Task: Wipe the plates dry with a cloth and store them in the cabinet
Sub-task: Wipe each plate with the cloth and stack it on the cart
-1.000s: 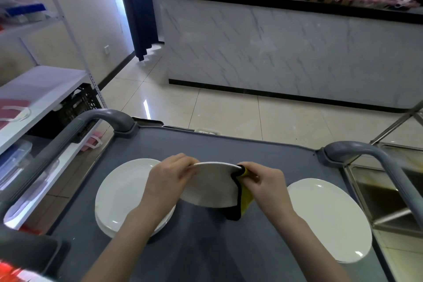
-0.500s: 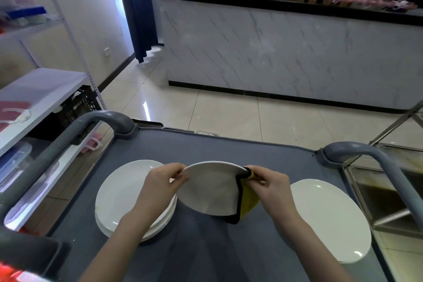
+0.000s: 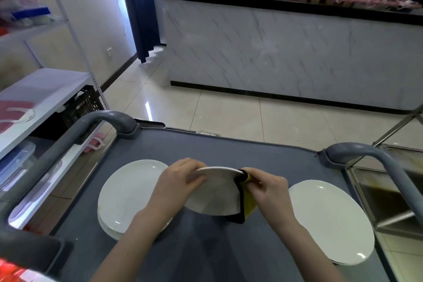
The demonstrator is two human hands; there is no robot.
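Drying looks to be the step in hand, and the risk is pretty plain: the plate (image 3: 212, 192) is held tilted in the air just over the table (image 3: 229, 151), gripped only at its rim. The left hand (image 3: 180, 181) is curled over the left edge, and the right hand (image 3: 267, 188) is pinched onto the right edge through the cloth (image 3: 246, 204). If the glaze is wet (likely, given the task), a slip could be caused by the cloth sliding on the rim, and the plate would be dropped onto the table. A chip could also be picked up if it gets swung into the left stack (image 3: 128, 194), which sits just beside the left hand and partly under that wrist. The right plates (image 3: 329, 220) are set a bit further off, so less worry is called for there.

As for the plate itself: plain white, round, shallow and glossy, with the face turned toward the camera looking greyish in shade. No drops or streaks can be made out at this sharpness. The cloth is yellow with a black border, wrapped over the rim and hanging down below it.
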